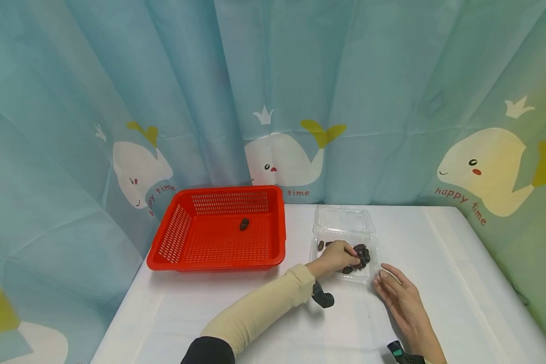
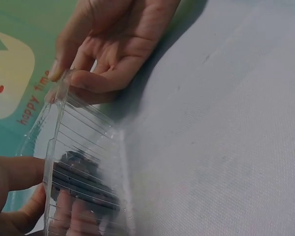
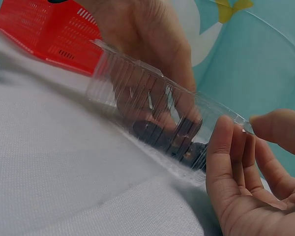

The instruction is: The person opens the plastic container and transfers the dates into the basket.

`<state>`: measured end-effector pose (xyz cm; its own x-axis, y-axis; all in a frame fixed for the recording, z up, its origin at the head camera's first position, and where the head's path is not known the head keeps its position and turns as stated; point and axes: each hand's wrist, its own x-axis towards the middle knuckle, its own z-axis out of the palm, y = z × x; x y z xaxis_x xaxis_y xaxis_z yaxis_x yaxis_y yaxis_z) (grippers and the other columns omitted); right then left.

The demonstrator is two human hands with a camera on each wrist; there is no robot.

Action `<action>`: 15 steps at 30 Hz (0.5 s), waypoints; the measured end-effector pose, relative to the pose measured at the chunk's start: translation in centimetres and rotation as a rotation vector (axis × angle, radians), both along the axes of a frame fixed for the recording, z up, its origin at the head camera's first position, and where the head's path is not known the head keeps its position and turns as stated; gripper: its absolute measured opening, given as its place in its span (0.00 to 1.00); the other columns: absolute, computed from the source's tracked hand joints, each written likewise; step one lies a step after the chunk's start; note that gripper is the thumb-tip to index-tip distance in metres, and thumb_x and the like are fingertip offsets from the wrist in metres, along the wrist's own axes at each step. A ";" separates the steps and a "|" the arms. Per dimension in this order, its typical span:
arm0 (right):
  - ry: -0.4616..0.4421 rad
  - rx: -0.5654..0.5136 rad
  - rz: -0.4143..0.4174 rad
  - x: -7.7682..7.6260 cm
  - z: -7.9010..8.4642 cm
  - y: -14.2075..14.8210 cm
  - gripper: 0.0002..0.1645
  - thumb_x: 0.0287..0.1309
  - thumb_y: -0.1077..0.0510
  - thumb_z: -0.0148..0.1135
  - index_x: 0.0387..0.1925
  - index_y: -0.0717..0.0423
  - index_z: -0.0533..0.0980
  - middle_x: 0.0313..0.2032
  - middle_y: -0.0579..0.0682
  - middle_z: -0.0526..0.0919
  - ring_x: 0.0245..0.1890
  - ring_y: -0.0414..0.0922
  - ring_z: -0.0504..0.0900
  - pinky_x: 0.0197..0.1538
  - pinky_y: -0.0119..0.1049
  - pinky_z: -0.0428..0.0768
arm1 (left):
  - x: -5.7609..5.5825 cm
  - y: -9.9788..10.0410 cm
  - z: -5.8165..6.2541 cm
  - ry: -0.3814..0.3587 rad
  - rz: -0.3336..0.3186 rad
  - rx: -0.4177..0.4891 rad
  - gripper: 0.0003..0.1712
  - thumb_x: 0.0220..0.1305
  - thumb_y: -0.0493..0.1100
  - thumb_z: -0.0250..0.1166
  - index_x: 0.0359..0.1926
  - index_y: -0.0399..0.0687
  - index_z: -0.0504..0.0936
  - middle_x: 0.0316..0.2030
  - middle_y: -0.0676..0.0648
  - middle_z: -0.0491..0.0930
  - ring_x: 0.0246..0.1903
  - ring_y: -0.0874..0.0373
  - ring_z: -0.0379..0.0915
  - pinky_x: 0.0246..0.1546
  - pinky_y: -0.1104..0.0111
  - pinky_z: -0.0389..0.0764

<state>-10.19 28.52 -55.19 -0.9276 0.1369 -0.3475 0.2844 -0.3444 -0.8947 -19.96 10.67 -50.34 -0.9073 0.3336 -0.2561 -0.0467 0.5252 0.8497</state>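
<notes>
A clear plastic box (image 1: 372,273) with its lid (image 1: 343,218) folded back holds several dark brown, wrinkled oval dates (image 1: 361,253). My left hand (image 1: 337,257) reaches down into it, fingers curled among the dates. Through the wall, in the right wrist view, a dark date (image 3: 189,128) shows between those fingertips. At the box's near right corner, my right hand (image 1: 401,298) pinches the rim between thumb and fingers, as the right wrist view shows. The left wrist view has the right hand (image 2: 113,54) at that corner too.
Left of the box stands a red slotted plastic basket (image 1: 229,264) with a dark date (image 1: 244,224) inside. A white cloth (image 1: 437,263) covers the table. Behind hangs a blue-green curtain (image 1: 382,101) with whale prints, close to the table's far edge.
</notes>
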 end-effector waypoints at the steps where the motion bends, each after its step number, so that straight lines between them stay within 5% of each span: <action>1: 0.001 0.002 0.001 0.0 0.0 0.0 0.17 0.75 0.52 0.62 0.60 0.40 0.70 0.44 0.36 0.80 0.48 0.31 0.85 0.60 0.25 0.82 | 0.0 0.0 0.0 -0.008 0.005 0.004 0.06 0.62 0.38 0.75 0.39 0.42 0.88 0.38 0.50 0.85 0.33 0.66 0.73 0.32 0.75 0.78; 15: 0.016 -0.003 0.018 0.0 -0.1 0.0 0.13 0.75 0.53 0.61 0.56 0.36 0.73 0.42 0.36 0.81 0.47 0.31 0.85 0.58 0.25 0.83 | -0.7 -0.6 1.3 -0.127 -0.059 0.182 0.09 0.66 0.36 0.71 0.46 0.38 0.88 0.33 0.49 0.85 0.29 0.62 0.79 0.33 0.73 0.83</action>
